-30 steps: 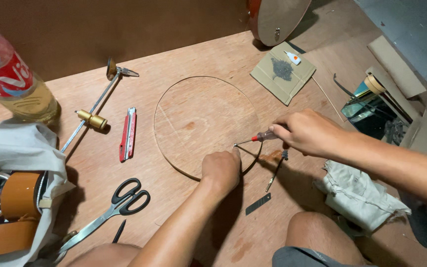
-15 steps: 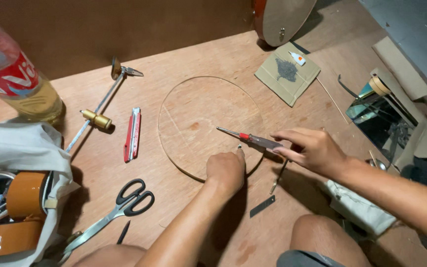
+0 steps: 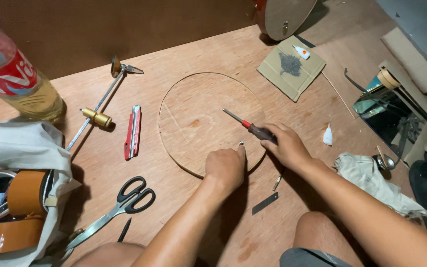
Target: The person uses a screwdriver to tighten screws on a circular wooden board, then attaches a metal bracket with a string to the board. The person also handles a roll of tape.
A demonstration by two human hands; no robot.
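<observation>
A thin round wooden disc (image 3: 198, 116) lies flat on the plywood floor (image 3: 184, 54), and both hands work at its near right edge. The left hand (image 3: 226, 168) rests on the lower rim of the disc with its fingers curled in, pinching something small and metallic (image 3: 241, 144) at the fingertips; what that piece is cannot be told. The right hand (image 3: 285, 146) lies just beside it, on the right rim of the disc, grasping the dark handle of a screwdriver (image 3: 245, 123) with a red collar. The screwdriver's shaft runs up and to the left across the disc, its tip lying on the wood near the disc's middle. The two hands are close together but not touching. Between the forearms, on the floor just below the disc, lie a dark flat blade strip (image 3: 265, 203) and a small slim metal piece (image 3: 277, 183). To the left of the disc lie a red utility knife (image 3: 133, 131), a long metal rod tool with a brass fitting (image 3: 97, 111), and black-handled scissors (image 3: 119, 202). A plastic bottle with a red label (image 3: 13, 79) stands at the far left, above a white bag (image 3: 21, 148) holding rolls of brown tape (image 3: 23, 195). To the right lie a square of cardboard with a grey smear (image 3: 291, 66), a small white glue tube (image 3: 327, 135) and a crumpled cloth (image 3: 371, 180).
</observation>
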